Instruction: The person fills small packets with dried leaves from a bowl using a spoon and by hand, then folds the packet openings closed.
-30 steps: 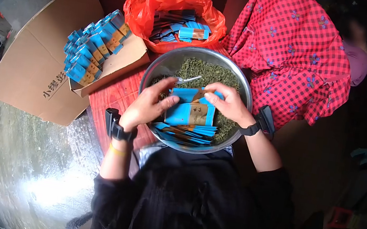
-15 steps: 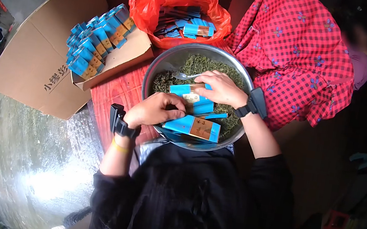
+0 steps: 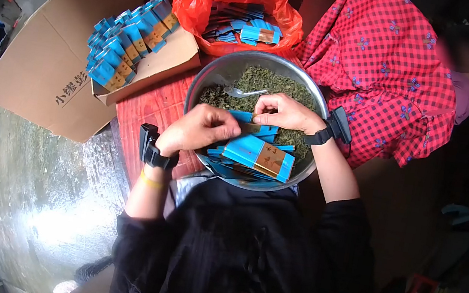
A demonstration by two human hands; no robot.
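Observation:
A steel bowl (image 3: 193,89) of dried green leaves (image 3: 274,81) sits before me. Over it, my right hand (image 3: 289,115) pinches the edge of a small blue and brown packet (image 3: 241,116) between thumb and fingers. My left hand (image 3: 203,130) is closed at the packet's left side, thumb against forefinger; its fingers partly cover the packet. Below my hands, a stack of flat blue packets (image 3: 260,155) lies at the bowl's near side. A metal spoon (image 3: 245,93) rests on the leaves just beyond my right fingertips.
An open cardboard box (image 3: 158,71) at left holds rows of filled-looking blue packets (image 3: 132,40). Behind the bowl stands a red plastic bag (image 3: 192,1) of flat packets. A person in a red checked garment (image 3: 372,76) sits at right. The red table (image 3: 145,115) carries the bowl.
The packet between my hands has tilted, so its label face shows less. My right fingers have moved off the spoon handle onto the packet's edge. The stacked packets have shifted slightly right.

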